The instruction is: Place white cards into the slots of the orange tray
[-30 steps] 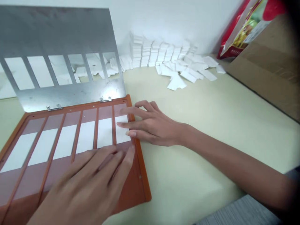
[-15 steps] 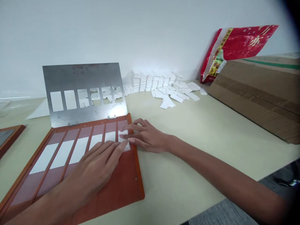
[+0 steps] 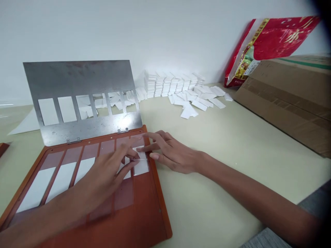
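Orange-red frame (image 3: pixel 152 210) (white paper strips (image 3: pixel 141 168))

White paper strips (image 3: pixel 141 167) are lying side by side in the slots of the orange hinged tray (image 3: pixel 152 213), approx. one per slot, the rightmost w/ a thin glint across it; steel cover plate (image 3: pixel 77 81) w/ rectangular windows is standing open, tilted back, behind the tray.

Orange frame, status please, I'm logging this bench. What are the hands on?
Right hand fingertips on the rightmost white paper strip. Left hand fingers beside it, over the next slot. Strip lies in the orange slotted frame. Hinged metal plate raised behind, apart from the hands.
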The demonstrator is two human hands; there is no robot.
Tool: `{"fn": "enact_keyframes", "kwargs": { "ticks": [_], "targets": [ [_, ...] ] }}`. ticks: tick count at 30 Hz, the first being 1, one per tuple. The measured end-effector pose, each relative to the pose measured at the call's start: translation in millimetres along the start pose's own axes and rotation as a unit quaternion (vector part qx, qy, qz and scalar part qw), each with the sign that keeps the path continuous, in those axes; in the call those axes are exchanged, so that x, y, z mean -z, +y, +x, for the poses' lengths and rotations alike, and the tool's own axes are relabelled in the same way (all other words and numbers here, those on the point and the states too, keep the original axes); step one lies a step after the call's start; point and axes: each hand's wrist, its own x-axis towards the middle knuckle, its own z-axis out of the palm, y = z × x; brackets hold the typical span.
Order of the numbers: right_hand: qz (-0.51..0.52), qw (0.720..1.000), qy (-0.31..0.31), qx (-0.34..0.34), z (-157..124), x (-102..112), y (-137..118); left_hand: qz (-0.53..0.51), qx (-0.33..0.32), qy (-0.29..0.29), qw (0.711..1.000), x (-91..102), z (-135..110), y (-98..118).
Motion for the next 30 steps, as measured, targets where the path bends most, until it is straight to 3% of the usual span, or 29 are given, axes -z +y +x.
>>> {"fn": "enact_keyframes", "kwargs": {
  "ticks": [9,22,30],
  "targets": [
    [-0.079,0.997,0.004,0.018,-5.8,-5.1,3.3,-0.036,-0.002,0.022,0.999,0.7,14.1,-6.7],
    [-0.082,0.992,-0.091,-0.014,-3.8,3.4,0.4,-0.097,0.096,0.036,0.99,-3.2,11.4,-18.8],
    [-0.094,0.991,-0.089,0.018,-5.0,4.4,1.4,-0.09,0.125,0.062,0.986,-4.8,8.6,-22.4]
  ]
}}
